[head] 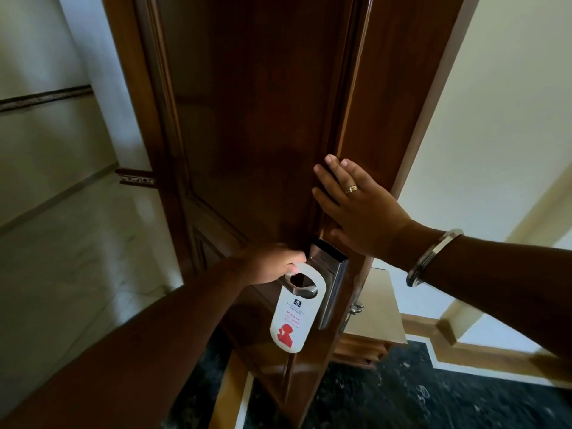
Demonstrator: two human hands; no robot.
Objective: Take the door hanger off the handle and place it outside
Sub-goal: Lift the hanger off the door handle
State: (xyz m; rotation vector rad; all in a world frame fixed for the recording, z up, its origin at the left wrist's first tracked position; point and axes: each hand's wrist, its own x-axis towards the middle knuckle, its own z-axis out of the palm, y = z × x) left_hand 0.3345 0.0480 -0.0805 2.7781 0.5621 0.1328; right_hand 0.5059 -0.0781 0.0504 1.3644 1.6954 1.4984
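Handle [298,287] outer end hidden under left hand [272,263]; hanger [291,317] small print unreadable.

Left arm comes in from about 7 o'clock, stretched out long and nearly straight, bare forearm. The left hand [272,263] is curled shut, fingers pinched around the top edge of the door hanger [292,311], knuckles up. Right arm reaches in from 3 o'clock with a metal bangle [431,257] on the wrist. The right hand [356,205] is flat and wide open, fingers spread and pointing toward 11 o'clock, palm pressed on the door [263,103], ring [352,189] on one finger.
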